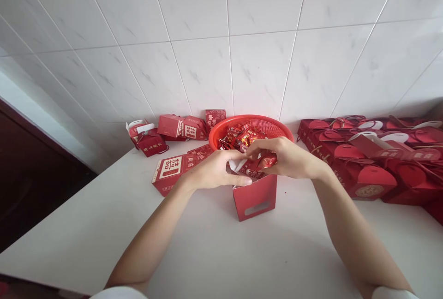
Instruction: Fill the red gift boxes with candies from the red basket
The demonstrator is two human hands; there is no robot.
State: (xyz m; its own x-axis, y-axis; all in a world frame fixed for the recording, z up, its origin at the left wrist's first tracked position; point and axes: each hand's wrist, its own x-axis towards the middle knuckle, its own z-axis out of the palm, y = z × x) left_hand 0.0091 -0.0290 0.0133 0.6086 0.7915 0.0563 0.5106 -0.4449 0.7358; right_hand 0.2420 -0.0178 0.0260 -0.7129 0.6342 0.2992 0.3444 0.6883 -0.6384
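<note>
A red cardboard gift box point(256, 202) stands upright on the table, its top open and a slot-shaped window in its near side. My left hand point(216, 170) grips the box at its rim, thumb along the near edge and fingers at the far side. Over the opening, my right hand point(285, 153) is closed round a candy in a shiny red wrapper point(268, 160). White and red-patterned pieces show inside the box, partly covered by my fingers. Just behind, a red plastic basket point(277, 128) holds many red-wrapped candies point(242, 137).
Rows of red gift boxes with looped tops point(367, 179) fill the table's right side. Left of the basket lie a larger red box point(169, 172) and several small red boxes point(152, 144). A white tiled wall point(204, 73) bounds the white table point(207, 253) behind.
</note>
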